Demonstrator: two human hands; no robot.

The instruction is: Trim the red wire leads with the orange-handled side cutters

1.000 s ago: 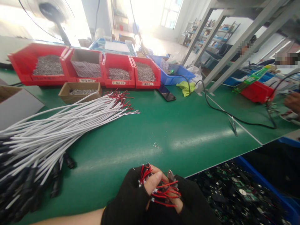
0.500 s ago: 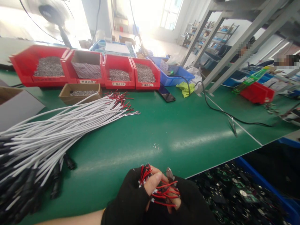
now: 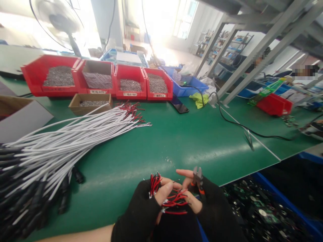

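Both of my hands wear black fingerless gloves and meet at the near edge of the green table (image 3: 191, 141). My left hand (image 3: 148, 208) is closed around a bunch of short red wires (image 3: 174, 201), thumb pressed on them. My right hand (image 3: 202, 205) grips small cutting pliers (image 3: 197, 178) with orange handles, jaws pointing up, while its fingertips pinch the loose wire ends. A long bundle of white cables (image 3: 65, 141) with red wire tips and black connectors lies to the left.
Red bins (image 3: 101, 77) of small metal parts and a cardboard box (image 3: 91, 102) line the back. A phone (image 3: 179, 106), a black cord (image 3: 242, 126), a fan (image 3: 63, 23) and blue trays stand beyond. A blue crate (image 3: 277, 198) of circuit boards sits at lower right.
My right hand has lifted, so the pliers' jaws and a stretched finger now show above the wires. The view tilted down a little. Another person's hand at the far right has gone.
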